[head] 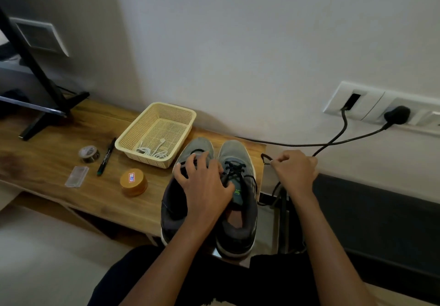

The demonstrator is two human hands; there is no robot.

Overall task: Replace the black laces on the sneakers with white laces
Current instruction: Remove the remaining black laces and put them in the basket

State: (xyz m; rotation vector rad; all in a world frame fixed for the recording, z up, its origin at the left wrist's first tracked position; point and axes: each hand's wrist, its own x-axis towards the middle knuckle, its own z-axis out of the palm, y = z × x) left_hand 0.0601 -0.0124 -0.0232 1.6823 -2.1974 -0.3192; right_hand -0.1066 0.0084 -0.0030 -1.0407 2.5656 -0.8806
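Note:
Two grey sneakers stand side by side at the right end of the wooden bench (59,153), toes toward the wall. My left hand (204,184) lies spread over the left sneaker (171,201), pressing on its lacing area. The right sneaker (238,201) still has a black lace (234,171) crossed through its eyelets. My right hand (295,172) is off the bench's right edge, pinching the end of a black lace (264,159) that loops out from its fingers. White laces (152,151) lie coiled in the cream basket (133,136).
On the bench left of the shoes lie an orange round tin (133,182), a black marker (106,156), a tape roll (88,153) and a small clear packet (76,176). A black stand (45,105) is at far left. Black cables (333,142) run from wall sockets (381,108).

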